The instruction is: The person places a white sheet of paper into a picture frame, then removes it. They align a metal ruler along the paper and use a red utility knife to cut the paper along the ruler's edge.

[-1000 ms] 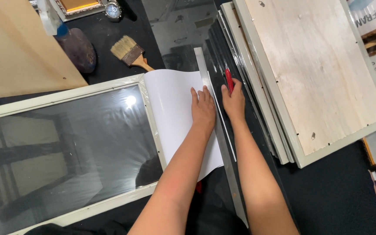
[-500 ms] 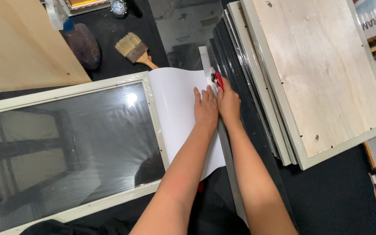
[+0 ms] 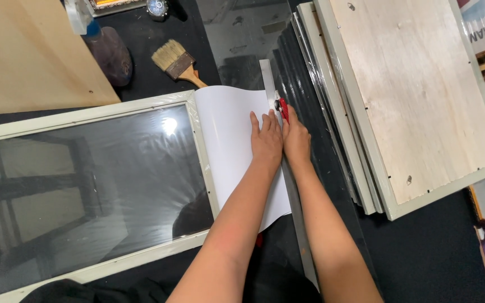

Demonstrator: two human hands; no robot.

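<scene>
A person's right hand [image 3: 297, 137] closes around a small red cutter [image 3: 282, 108], its tip set against a long metal straightedge [image 3: 269, 78] on a dark worktable [image 3: 433, 252]. The left hand [image 3: 266, 140] lies flat, fingers together, pressing down a white sheet [image 3: 228, 134] just beside the ruler's edge. The sheet curls up over the right end of a pale frame [image 3: 85, 118] fronted with film-covered glass. To the right, more frames lie stacked face down, a plywood backing board [image 3: 416, 95] uppermost. Beyond the sheet rest a paintbrush [image 3: 176, 62] and a spray bottle [image 3: 105, 47], beside another plywood panel [image 3: 23, 56].
</scene>
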